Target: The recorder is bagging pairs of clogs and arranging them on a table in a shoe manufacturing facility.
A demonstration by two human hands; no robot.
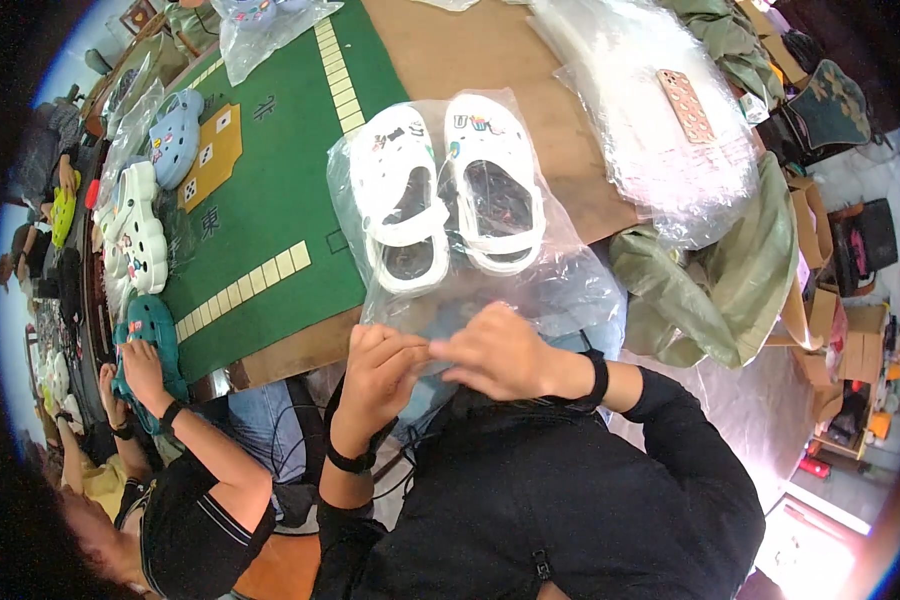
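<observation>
Tan cardboard boxes [863, 345] sit right of the brown table [450, 50]; by white strapped clogs [492, 150], left hand [380, 370] meets right hand [505, 352], grip unclear.

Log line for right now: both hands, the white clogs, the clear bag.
left hand; right hand: close together, grip unclear; white clogs: side by side; clear bag: edges showing around clogs

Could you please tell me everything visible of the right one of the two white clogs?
The right white clog looks like moulded foam, with colourful charms on its toe, a dark insole and a strap near the heel. It sits sole down, toe facing away, on or in a clear plastic bag, beside the left clog.
</observation>
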